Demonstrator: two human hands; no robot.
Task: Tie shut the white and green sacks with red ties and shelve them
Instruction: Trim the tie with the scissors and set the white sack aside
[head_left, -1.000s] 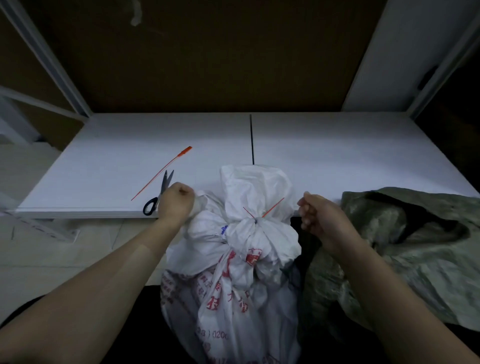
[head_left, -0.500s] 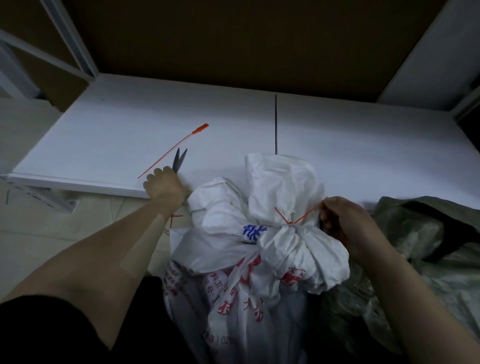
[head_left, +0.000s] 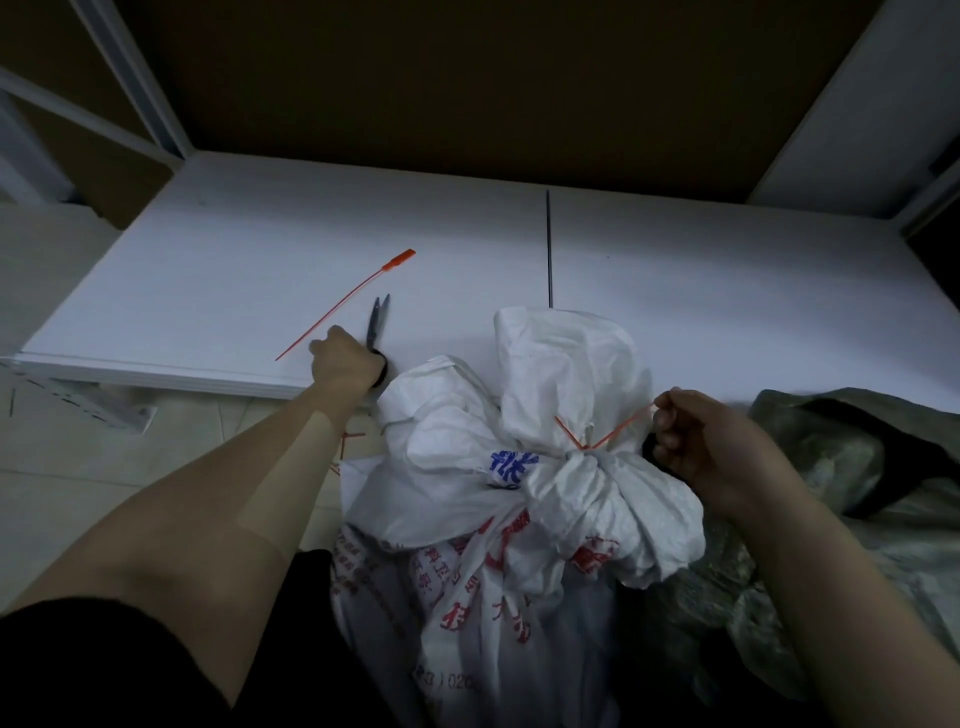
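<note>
A white sack (head_left: 524, 467) with red and blue print stands in front of me, its neck cinched by a red tie (head_left: 582, 441). My right hand (head_left: 696, 441) pinches the long free end of that tie, stretched out to the right. My left hand (head_left: 345, 364) rests on the white shelf board (head_left: 208, 270), closed over the black handles of the scissors (head_left: 378, 322), whose blades point away. A second red tie (head_left: 348, 301) lies loose on the board just left of the scissors. The green sack (head_left: 852, 478) slumps open at the right.
The shelf board has a dark seam (head_left: 548, 244) down its middle and metal uprights (head_left: 130, 83) at its back corners. A brown back panel stands behind it. Small red offcuts (head_left: 349, 439) lie on the pale floor under the board's front edge.
My left hand moved off the sack to the scissors on the board and closed on their handles. My right hand took hold of the tie's free end and pulled it right.
</note>
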